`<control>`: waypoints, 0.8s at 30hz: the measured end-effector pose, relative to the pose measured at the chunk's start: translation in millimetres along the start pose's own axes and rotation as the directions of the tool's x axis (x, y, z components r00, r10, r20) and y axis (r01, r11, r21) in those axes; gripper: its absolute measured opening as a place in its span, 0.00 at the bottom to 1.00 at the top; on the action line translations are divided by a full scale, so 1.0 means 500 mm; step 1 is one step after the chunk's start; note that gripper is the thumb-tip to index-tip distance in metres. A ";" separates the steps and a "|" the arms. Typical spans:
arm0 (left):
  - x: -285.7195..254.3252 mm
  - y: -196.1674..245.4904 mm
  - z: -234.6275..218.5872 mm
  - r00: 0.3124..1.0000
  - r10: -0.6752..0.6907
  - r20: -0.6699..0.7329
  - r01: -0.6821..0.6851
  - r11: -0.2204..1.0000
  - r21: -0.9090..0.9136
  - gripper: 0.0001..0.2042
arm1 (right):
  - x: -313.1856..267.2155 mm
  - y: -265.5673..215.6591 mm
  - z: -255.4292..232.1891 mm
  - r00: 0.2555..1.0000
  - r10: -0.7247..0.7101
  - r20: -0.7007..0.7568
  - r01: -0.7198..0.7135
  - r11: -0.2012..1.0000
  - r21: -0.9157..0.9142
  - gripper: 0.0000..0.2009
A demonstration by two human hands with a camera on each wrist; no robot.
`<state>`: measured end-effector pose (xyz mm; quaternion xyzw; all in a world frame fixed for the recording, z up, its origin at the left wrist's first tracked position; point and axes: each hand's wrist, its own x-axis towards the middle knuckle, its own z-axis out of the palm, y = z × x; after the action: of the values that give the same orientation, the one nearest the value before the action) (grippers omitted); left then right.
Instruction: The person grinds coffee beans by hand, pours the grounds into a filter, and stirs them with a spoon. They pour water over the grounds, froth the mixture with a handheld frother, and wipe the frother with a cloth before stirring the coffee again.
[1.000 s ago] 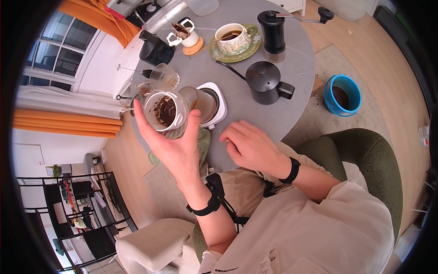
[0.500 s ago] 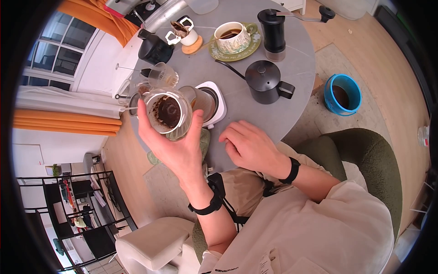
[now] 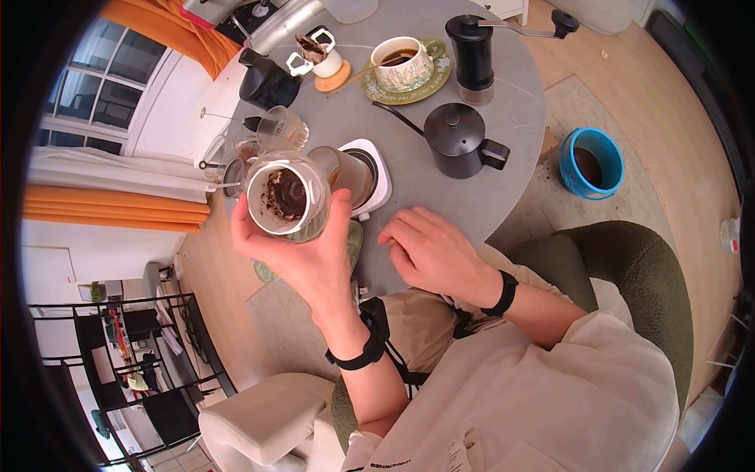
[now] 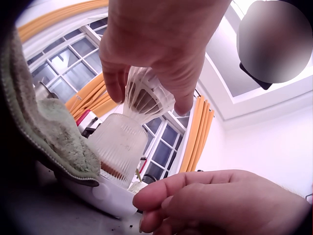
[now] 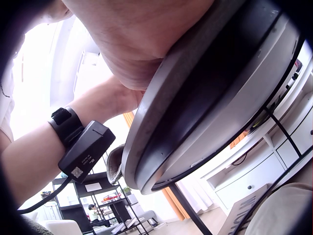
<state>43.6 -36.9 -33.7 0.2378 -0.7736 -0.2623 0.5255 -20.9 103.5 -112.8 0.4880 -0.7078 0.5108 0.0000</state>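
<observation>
My left hand [image 3: 303, 263] holds a clear ribbed coffee dripper [image 4: 146, 95] between fingers and thumb. Inside its white rim, dark wet coffee grounds [image 3: 286, 195] line the filter. Just beyond the dripper is a ribbed glass [image 3: 348, 175] with some brown liquid at its bottom; the dripper's lower end overlaps this glass in the left wrist view. Under the glass lies a white round-topped warmer plate [image 3: 381, 177]. My right hand [image 3: 436, 250] rests at the table's near edge, fingers loosely bent and holding nothing.
A black gooseneck kettle [image 3: 454, 140], a hand grinder [image 3: 470, 59] and a coffee cup [image 3: 403, 75] on a green saucer [image 3: 440, 85] stand on the grey table. Leftward are a clear cup [image 3: 279, 130] and a black container [image 3: 269, 82]. A green cloth [image 3: 355, 240] lies near the left wrist. A blue bucket [image 3: 572, 177] is on the floor.
The dripper has shifted and tilted slightly in my left hand's grasp. The left index finger, straight along its side before, now sits lower and more bent. My right hand stays put.
</observation>
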 end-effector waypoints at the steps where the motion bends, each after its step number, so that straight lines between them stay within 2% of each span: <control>1: 0.002 0.001 0.000 0.999 -0.036 -0.013 0.035 0.998 -0.052 0.49 | 0.000 0.000 0.000 1.000 0.002 0.000 -0.002 1.000 0.001 0.05; 3: 0.010 0.003 -0.004 0.994 -0.109 -0.030 0.103 0.982 -0.156 0.48 | -0.001 0.001 0.001 1.000 -0.004 -0.010 0.004 1.000 0.008 0.05; 7: 0.035 0.023 -0.021 0.967 -0.235 -0.102 0.218 0.964 -0.152 0.42 | -0.002 0.003 0.002 0.998 -0.021 -0.055 0.022 1.000 0.018 0.07; 10: 0.047 0.007 -0.038 0.946 -0.296 -0.131 0.259 0.935 -0.242 0.41 | -0.004 0.004 0.002 0.999 -0.015 -0.044 0.016 1.000 0.018 0.08; 13: 0.045 0.008 -0.042 0.951 -0.295 -0.092 0.261 0.926 -0.272 0.41 | 0.008 -0.013 -0.012 0.990 0.140 0.025 -0.142 0.982 0.126 0.14; 16: 0.043 0.014 -0.042 0.951 -0.307 -0.032 0.281 0.905 -0.320 0.42 | 0.044 -0.011 0.000 0.990 0.091 -0.108 -0.082 0.993 0.090 0.28; 17: 0.043 0.014 -0.043 0.950 -0.313 -0.011 0.291 0.893 -0.342 0.43 | 0.061 -0.016 -0.002 0.992 0.056 -0.110 -0.053 0.998 0.029 0.33; 19: 0.039 0.018 -0.045 0.934 -0.343 -0.098 0.280 0.876 -0.393 0.43 | 0.098 -0.028 -0.005 0.993 -0.016 -0.115 0.006 0.996 -0.089 0.42; 21: 0.039 0.033 -0.051 0.897 -0.398 -0.194 0.270 0.839 -0.472 0.43 | 0.123 -0.034 0.003 0.998 -0.016 -0.062 0.008 0.993 -0.118 0.47; 24: 0.043 0.011 -0.087 0.904 -0.329 -0.272 0.239 0.918 -0.317 0.40 | 0.155 -0.042 0.005 0.999 -0.043 0.028 0.048 0.978 -0.202 0.51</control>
<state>77.0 -53.5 -1.9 0.3128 -0.5905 -0.3998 0.6274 -45.9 48.2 -60.2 0.5076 -0.7448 0.4299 0.0531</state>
